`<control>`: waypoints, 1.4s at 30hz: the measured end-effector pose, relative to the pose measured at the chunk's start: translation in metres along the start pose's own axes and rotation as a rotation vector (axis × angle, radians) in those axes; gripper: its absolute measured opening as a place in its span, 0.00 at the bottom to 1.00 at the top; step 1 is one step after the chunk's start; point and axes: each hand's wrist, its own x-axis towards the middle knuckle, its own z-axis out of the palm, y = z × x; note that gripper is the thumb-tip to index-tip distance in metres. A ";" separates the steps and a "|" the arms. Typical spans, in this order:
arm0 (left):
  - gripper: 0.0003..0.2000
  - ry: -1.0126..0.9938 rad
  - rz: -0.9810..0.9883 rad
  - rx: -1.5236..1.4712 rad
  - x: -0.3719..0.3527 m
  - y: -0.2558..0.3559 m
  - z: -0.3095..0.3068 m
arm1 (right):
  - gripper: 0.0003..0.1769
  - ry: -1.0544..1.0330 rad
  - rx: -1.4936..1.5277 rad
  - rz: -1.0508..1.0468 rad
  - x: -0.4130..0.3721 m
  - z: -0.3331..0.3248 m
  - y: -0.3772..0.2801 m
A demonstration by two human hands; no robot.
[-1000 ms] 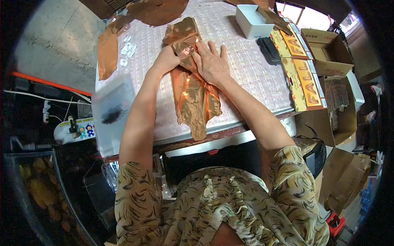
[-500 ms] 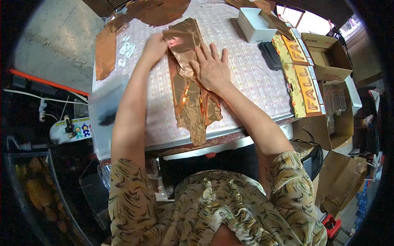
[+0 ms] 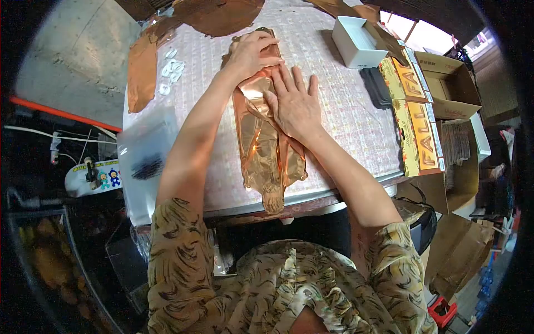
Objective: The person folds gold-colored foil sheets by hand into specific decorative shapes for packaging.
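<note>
A shiny copper-coloured foil piece (image 3: 263, 150), folded lengthwise, lies on the patterned tablecloth (image 3: 211, 172), its narrow end at the table's front edge. Across its upper part rests my left hand (image 3: 251, 54), fingers pointing right and apart, palm hidden. My right hand (image 3: 296, 108) lies flat with fingers spread, over the foil's right edge and the cloth beside it. Left of the hands are a flat copper foil piece (image 3: 142, 72) and small white coiled items (image 3: 172, 69).
At the right are a white box (image 3: 359, 43), a black object (image 3: 376, 88), printed FALL packs (image 3: 421, 131) and cardboard boxes (image 3: 448, 83). Clear plastic bags (image 3: 146, 158) lie at the left front. More copper foil (image 3: 217, 14) is at the back.
My left hand has moved right, from the foil's left edge onto its upper part. The raised flap there now lies lower under the hand. The view has shifted slightly.
</note>
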 end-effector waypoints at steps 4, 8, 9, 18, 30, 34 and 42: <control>0.27 -0.012 -0.028 0.094 0.000 -0.004 0.004 | 0.35 0.024 -0.011 -0.015 -0.002 -0.001 -0.001; 0.29 -0.048 -0.080 0.011 0.007 -0.012 0.006 | 0.35 0.031 -0.020 -0.096 -0.004 -0.007 -0.003; 0.30 -0.048 -0.099 -0.021 0.009 -0.014 0.008 | 0.35 0.031 -0.018 -0.103 -0.003 -0.006 -0.004; 0.22 0.164 -0.123 -0.379 0.028 -0.024 -0.029 | 0.33 0.015 0.021 -0.115 -0.004 -0.001 -0.002; 0.28 -0.111 0.063 -0.022 -0.006 -0.020 0.001 | 0.34 -0.012 0.019 -0.109 -0.004 -0.003 -0.003; 0.32 -0.095 0.006 0.147 -0.002 -0.011 0.014 | 0.34 -0.011 0.012 -0.109 -0.003 -0.004 -0.003; 0.40 -0.115 -0.037 0.138 0.000 -0.017 0.030 | 0.35 0.003 0.018 -0.165 -0.005 -0.006 -0.003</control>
